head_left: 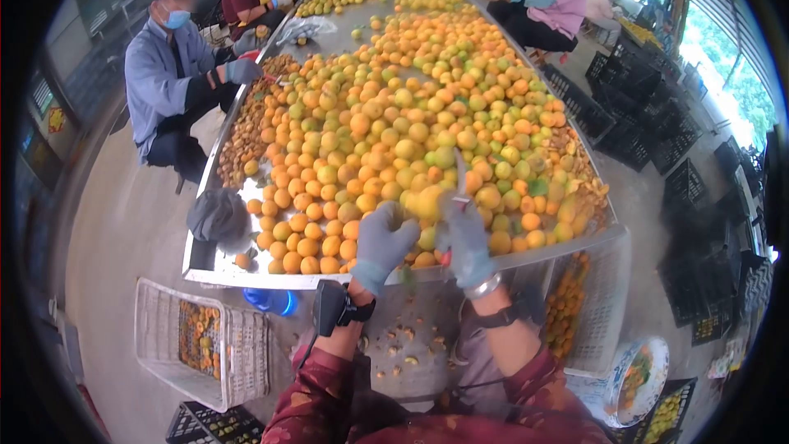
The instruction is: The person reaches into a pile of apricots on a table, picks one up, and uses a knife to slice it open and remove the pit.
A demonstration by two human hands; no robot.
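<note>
Both my hands wear grey gloves and meet at the near edge of a long metal table (205, 271). My left hand (380, 240) grips a yellow-orange fruit (427, 201). My right hand (466, 238) holds a small knife (460, 177) with its blade pointing up beside that fruit. A large heap of orange, yellow and green fruit (394, 115) covers the table just beyond my hands. Pits and scraps lie on a surface (403, 345) under my forearms.
White crates with cut fruit stand at my left (193, 341) and right (592, 304). Three people sit along the table: one in blue at the left (168, 74), others at the far end. Black crates (649, 123) are stacked to the right. A plate (637, 378) sits low right.
</note>
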